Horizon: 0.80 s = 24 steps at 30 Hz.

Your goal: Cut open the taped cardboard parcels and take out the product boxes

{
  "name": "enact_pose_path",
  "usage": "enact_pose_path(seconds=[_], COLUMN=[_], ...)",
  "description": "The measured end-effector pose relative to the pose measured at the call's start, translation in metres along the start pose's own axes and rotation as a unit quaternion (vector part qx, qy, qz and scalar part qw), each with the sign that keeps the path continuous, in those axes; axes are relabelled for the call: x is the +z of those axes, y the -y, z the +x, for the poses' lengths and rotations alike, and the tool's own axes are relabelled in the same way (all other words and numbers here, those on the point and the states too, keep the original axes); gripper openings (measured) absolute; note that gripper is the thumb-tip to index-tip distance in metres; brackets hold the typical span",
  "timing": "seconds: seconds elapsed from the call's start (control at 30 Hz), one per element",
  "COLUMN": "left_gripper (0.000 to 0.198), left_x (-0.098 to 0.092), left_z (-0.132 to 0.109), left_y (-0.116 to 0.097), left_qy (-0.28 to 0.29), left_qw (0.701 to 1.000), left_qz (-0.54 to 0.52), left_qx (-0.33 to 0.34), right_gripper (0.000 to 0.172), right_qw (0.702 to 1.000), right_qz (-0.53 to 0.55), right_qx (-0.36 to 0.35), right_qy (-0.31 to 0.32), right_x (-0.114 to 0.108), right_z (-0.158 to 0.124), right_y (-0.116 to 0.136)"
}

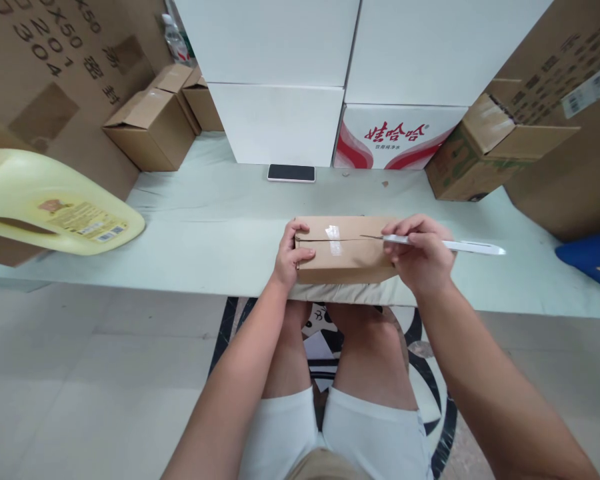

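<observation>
A small brown cardboard box (350,257) lies near the front edge of the table, a strip of clear tape (333,241) across its top seam. Its left end is gripped by my left hand (291,255), thumb and fingers on the top. My right hand (423,257) is closed around a slim white utility knife (475,247) at the box's right end. The dark, thin blade points left and lies along the seam, right of the tape. Whether the blade is inside the gap I cannot tell.
A phone (291,173) lies before stacked white cartons (285,123) at the back. Small cardboard boxes stand at left (153,130) and right (473,157). A yellow jug (55,200) is at far left, a blue container (593,257) at far right. The pale green tabletop (220,233) ends above my knees.
</observation>
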<state>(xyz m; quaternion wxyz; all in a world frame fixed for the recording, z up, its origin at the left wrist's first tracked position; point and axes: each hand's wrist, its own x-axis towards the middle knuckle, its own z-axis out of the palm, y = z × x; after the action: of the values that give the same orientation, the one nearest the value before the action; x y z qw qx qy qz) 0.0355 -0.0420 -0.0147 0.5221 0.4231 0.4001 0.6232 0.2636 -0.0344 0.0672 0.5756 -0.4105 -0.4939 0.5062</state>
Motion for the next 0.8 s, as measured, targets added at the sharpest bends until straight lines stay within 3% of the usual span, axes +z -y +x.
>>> enact_pose_path(seconds=[0.13, 0.27, 0.47, 0.8], left_gripper=[0.04, 0.04, 0.04, 0.039], left_x=[0.0, 0.001, 0.002, 0.001], left_z=[0.001, 0.003, 0.005, 0.005], left_y=[0.002, 0.004, 0.005, 0.007], left_qy=[-0.002, -0.01, -0.007, -0.006], left_qw=[1.0, 0.999, 0.999, 0.999], left_qz=[-0.017, -0.03, -0.032, -0.027], left_qx=[0.0, 0.005, 0.018, 0.022], right_gripper=[0.015, 0.022, 0.03, 0.027], right_qw=[0.999, 0.996, 0.989, 0.989], right_qz=[0.002, -0.058, -0.079, -0.089], right_qx=[-0.032, 0.037, 0.071, 0.082], right_qy=[-0.029, -0.063, -0.103, -0.083], right_x=[-0.025, -0.038, -0.035, -0.038], right_z=[0.004, 0.009, 0.014, 0.023], right_y=[0.009, 0.007, -0.001, -0.009])
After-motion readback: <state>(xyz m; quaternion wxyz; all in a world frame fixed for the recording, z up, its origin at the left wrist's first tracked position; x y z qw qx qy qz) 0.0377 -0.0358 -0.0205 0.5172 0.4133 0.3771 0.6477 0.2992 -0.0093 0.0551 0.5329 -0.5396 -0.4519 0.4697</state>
